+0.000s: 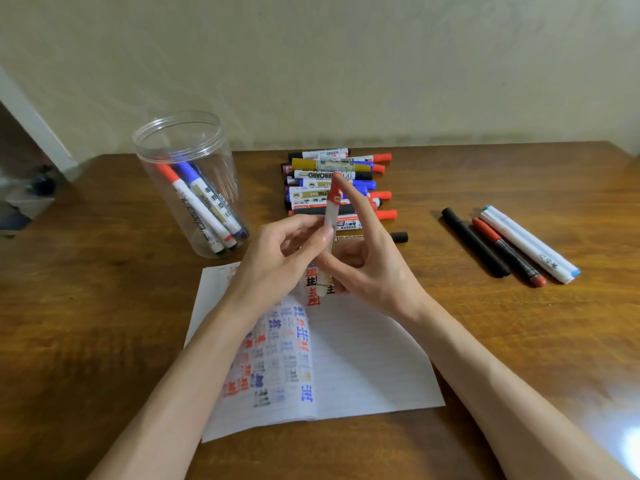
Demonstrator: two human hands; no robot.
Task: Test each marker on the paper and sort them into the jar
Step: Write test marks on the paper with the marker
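A brown wooden table [104,323] stood against a cream wall [346,64]. Above its middle, a person held a red-capped marker [331,216] upright between both hands, cap at the top and white barrel over the far edge of the paper. The left hand [284,261] pinched the barrel between thumb and fingertips just below the cap. The right hand [374,268] gripped the lower barrel with thumb and curled fingers, and its index finger stood straight alongside the cap, with the tip at the cap's top. The two hands were close together around the marker.

Beneath them lay the paper [374,368], a white sheet with its left half crowded with test marks [277,351] in red, blue and black. Just beyond the hands, a pile of markers [332,174] lay crosswise, with red, blue and black caps. To the left of the pile, a clear open-topped jar [214,157] stood upright, and several sorted markers [201,206] leaned inside it. Well to the right, a row of four markers [505,251] lay side by side: one black, one red, two white with blue ends. A white door frame [34,129] showed at the far left.
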